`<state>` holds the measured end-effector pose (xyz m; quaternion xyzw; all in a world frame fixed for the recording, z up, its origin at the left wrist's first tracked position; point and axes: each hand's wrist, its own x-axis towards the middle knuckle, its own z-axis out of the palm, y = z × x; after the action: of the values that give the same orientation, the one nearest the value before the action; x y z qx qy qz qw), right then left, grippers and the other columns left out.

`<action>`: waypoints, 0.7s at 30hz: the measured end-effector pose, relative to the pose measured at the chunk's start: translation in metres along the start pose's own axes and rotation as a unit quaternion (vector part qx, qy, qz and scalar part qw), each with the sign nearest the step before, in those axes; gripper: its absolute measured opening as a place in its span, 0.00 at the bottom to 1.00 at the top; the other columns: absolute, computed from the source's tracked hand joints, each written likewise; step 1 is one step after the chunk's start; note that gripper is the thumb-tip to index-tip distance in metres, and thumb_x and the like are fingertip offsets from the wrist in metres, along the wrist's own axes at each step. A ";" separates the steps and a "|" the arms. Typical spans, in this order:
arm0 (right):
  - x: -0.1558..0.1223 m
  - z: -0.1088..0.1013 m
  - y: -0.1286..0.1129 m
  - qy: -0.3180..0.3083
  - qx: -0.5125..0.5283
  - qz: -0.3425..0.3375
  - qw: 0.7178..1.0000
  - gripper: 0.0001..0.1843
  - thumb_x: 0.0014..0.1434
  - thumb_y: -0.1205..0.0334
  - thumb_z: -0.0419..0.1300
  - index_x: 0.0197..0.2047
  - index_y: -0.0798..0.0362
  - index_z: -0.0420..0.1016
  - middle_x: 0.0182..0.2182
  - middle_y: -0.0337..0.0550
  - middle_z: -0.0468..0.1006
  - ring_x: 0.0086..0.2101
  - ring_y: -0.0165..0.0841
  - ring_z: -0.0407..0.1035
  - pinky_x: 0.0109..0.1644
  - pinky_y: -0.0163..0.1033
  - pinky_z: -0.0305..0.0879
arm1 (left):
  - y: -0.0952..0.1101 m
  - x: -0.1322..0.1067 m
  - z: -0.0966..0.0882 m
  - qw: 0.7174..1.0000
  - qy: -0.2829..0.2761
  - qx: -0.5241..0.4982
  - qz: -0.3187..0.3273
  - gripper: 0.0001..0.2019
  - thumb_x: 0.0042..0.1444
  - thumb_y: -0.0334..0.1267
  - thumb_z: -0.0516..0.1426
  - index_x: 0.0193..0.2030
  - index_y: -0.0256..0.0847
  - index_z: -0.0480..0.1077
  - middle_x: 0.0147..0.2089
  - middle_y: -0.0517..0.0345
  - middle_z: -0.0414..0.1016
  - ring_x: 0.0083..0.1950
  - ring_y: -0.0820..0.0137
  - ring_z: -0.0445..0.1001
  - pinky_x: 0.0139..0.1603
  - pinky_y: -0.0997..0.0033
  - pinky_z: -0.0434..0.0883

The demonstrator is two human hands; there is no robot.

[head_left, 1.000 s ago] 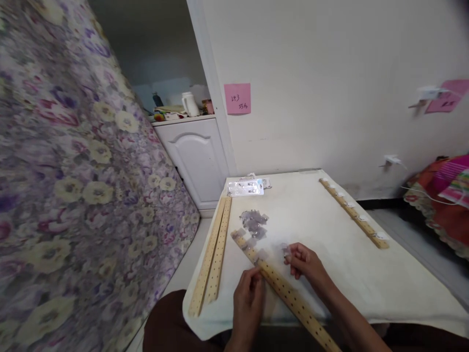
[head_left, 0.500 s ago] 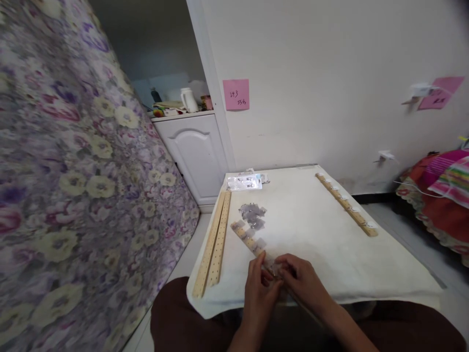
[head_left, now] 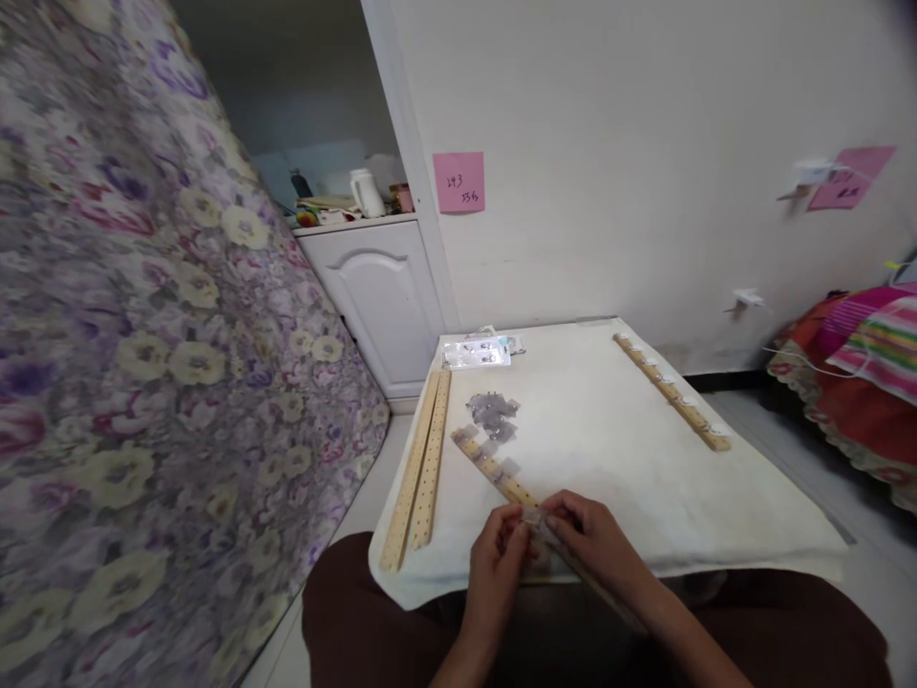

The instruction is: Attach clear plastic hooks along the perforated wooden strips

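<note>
**A slip or a tilt is the main risk**

Around a small clear piece (head_left: 531, 517), the left hand (head_left: 498, 549) is narrowed to a pinch, and the right hand (head_left: 587, 535) is likewise drawn in close; the exact contact of each fingertip is hidden. The piece is held over a perforated strip (head_left: 520, 492), which is laid from eleven o'clock to about half past four, its near end carried past the table edge beneath the right forearm. If that overhang were knocked by the forearm, the strip could be swung or tipped. If the pinch were loosened, the piece could be dropped into the lap at six o'clock, as little table is left below it.

Along the strip's far part, toward eleven o'clock, fitted pieces (head_left: 506, 468) are seen; by a jolt these could be shaken askew. Just beyond, a heap of loose pieces (head_left: 493, 417) is set near the strip's end and could be scattered by a sideways shove. At ten o'clock, two bare strips (head_left: 430, 459) are laid together; between one and two, a filled strip (head_left: 670, 392) is placed well apart, less exposed to bumps.
</note>
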<state>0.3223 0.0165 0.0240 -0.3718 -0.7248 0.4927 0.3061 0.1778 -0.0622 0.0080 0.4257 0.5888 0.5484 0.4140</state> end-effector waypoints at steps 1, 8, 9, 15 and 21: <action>0.000 0.000 -0.001 -0.004 0.016 0.007 1.000 0.08 0.56 0.62 0.54 0.33 0.53 0.74 0.23 0.36 0.73 0.25 0.31 0.66 0.31 0.34 0.61 | 0.000 0.001 0.000 1.000 -0.004 -0.020 -0.006 0.17 0.59 0.48 0.53 0.49 0.38 0.65 0.29 0.62 0.70 0.29 0.72 0.69 0.31 0.73 0.66; 0.000 0.000 -0.002 -0.026 0.106 0.051 0.993 0.11 0.57 0.56 0.54 0.37 0.53 0.72 0.22 0.35 0.73 0.18 0.28 0.65 0.23 0.33 0.61 | 0.005 0.002 -0.001 0.999 -0.014 -0.044 -0.001 0.19 0.56 0.47 0.55 0.51 0.39 0.67 0.29 0.63 0.69 0.30 0.72 0.70 0.33 0.72 0.67; 0.000 0.000 -0.001 -0.030 0.113 0.053 0.992 0.11 0.56 0.56 0.54 0.37 0.53 0.72 0.22 0.35 0.73 0.18 0.28 0.66 0.23 0.33 0.62 | 0.005 0.002 -0.001 0.999 -0.011 -0.046 -0.003 0.19 0.55 0.47 0.56 0.50 0.39 0.68 0.29 0.63 0.69 0.30 0.72 0.70 0.33 0.72 0.67; 0.003 0.001 0.009 -0.055 0.154 0.057 0.985 0.13 0.55 0.58 0.56 0.43 0.54 0.71 0.22 0.33 0.69 0.18 0.26 0.64 0.23 0.32 0.60 | 0.007 0.003 0.002 0.994 0.005 -0.109 -0.031 0.18 0.48 0.42 0.62 0.45 0.39 0.69 0.32 0.62 0.73 0.29 0.73 0.71 0.32 0.74 0.68; 0.005 -0.001 0.015 -0.058 0.230 0.068 0.969 0.16 0.53 0.58 0.59 0.46 0.51 0.68 0.27 0.33 0.66 0.22 0.26 0.67 0.25 0.33 0.62 | 0.002 0.006 0.004 0.986 0.018 -0.156 -0.051 0.15 0.48 0.36 0.61 0.43 0.39 0.67 0.30 0.66 0.69 0.27 0.76 0.72 0.28 0.76 0.66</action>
<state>0.3240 0.0248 0.0108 -0.3109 -0.5815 0.6865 0.3064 0.1797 -0.0551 0.0095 0.3155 0.5246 0.6189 0.4922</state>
